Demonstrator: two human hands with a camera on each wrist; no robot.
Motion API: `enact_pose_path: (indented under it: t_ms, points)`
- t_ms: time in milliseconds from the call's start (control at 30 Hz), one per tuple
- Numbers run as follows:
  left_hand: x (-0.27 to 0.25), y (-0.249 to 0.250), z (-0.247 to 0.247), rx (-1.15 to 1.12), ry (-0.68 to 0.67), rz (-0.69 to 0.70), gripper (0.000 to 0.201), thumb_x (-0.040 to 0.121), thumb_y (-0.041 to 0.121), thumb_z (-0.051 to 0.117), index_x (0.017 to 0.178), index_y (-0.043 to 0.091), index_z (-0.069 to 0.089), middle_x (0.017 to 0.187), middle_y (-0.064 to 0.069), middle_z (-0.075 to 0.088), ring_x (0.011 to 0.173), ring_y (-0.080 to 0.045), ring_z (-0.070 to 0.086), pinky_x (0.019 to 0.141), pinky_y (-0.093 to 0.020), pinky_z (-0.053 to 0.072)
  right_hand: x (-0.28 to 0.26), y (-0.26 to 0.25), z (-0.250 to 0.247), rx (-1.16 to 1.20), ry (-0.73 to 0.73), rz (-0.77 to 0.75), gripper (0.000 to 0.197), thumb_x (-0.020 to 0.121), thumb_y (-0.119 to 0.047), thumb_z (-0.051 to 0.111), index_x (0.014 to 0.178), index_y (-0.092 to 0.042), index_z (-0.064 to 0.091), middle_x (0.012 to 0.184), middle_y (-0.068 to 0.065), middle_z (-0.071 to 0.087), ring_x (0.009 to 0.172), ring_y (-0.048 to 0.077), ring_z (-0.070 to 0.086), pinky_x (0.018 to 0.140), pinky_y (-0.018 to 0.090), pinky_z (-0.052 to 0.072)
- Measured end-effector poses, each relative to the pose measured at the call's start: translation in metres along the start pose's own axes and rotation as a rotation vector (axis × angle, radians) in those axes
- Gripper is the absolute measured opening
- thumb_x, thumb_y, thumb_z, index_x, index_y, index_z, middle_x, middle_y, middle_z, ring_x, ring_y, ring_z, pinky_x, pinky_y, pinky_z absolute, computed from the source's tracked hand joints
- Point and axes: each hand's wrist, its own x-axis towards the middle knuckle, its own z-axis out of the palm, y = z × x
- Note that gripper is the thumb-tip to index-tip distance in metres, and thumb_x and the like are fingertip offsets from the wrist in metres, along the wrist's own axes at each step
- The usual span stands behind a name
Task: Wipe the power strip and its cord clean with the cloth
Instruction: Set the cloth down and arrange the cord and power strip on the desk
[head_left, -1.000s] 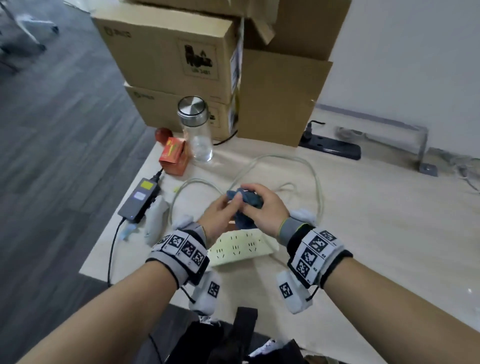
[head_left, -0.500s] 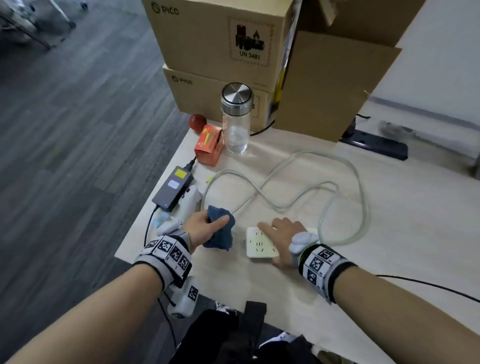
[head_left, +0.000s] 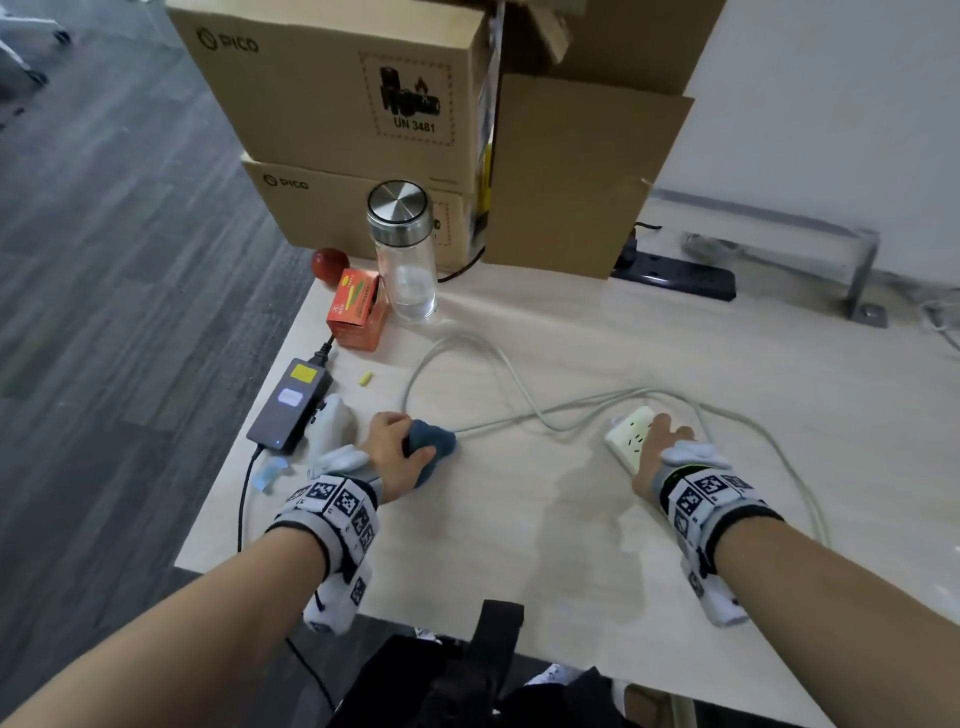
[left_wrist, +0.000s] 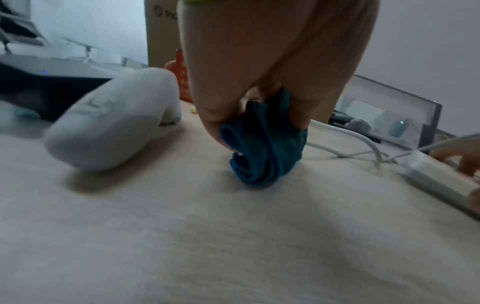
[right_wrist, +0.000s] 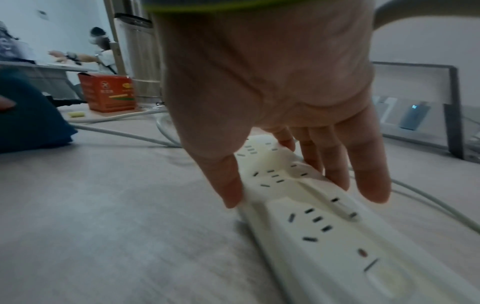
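The left hand (head_left: 396, 451) pinches the bunched blue cloth (head_left: 432, 448) around the cord (head_left: 511, 385) — the right hand (head_left: 658, 451) grips the power strip (right_wrist: 306, 207) on the tabletop (head_left: 519, 530), fingers (right_wrist: 335, 164) curled over its edges.

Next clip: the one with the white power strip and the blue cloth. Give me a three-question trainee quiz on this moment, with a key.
1. True or false: the left hand grips the blue cloth.
2. What does the right hand hold on the table?
A. the glass bottle
B. the white power strip
C. the orange box
3. Fill in: the cord leaves the bunched cloth on its ____ side in the head view.

Key:
1. True; in the left wrist view the fingers curl round the cloth.
2. B; thumb and fingers straddle the power strip.
3. Right.
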Motion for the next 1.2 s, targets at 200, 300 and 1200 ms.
enact_pose_path:
  t_ms: [200, 300, 1200]
  points:
    - [0.0, 0.024, -0.003, -0.212, -0.075, 0.062, 0.007, 0.089, 0.023, 0.06, 0.092, 0.028, 0.06, 0.089, -0.001, 0.067, 0.089, -0.023, 0.064, 0.078, -0.029, 0.047, -0.009, -0.018, 0.005, 0.048, 0.027, -0.11, 0.081, 0.085, -0.041, 0.057, 0.147, -0.02, 0.009, 0.15, 0.009, 0.02, 0.133, 0.029, 0.029, 0.103, 0.045, 0.035]
    - [0.001, 0.043, -0.002, -0.194, -0.153, 0.159, 0.013, 0.091, 0.022, 0.059, 0.104, 0.022, 0.06, 0.095, 0.003, 0.061, 0.092, -0.02, 0.06, 0.08, -0.028, 0.045, -0.027, -0.042, -0.002, 0.039, 0.079, -0.356, 0.067, 0.089, -0.044, 0.054, 0.143, -0.019, 0.025, 0.148, 0.007, 0.026, 0.13, 0.028, 0.035, 0.101, 0.042, 0.038]
    - [0.024, -0.015, -0.056, -0.316, -0.093, 0.073, 0.021, 0.087, 0.034, 0.065, 0.076, 0.016, 0.062, 0.074, -0.005, 0.066, 0.067, -0.018, 0.059, 0.059, -0.024, 0.045, -0.079, -0.191, -0.007, 0.853, -0.137, -0.617, 0.021, 0.077, -0.033, 0.074, 0.075, -0.026, 0.054, 0.074, -0.003, 0.061, 0.07, 0.022, 0.063, 0.064, 0.036, 0.057]
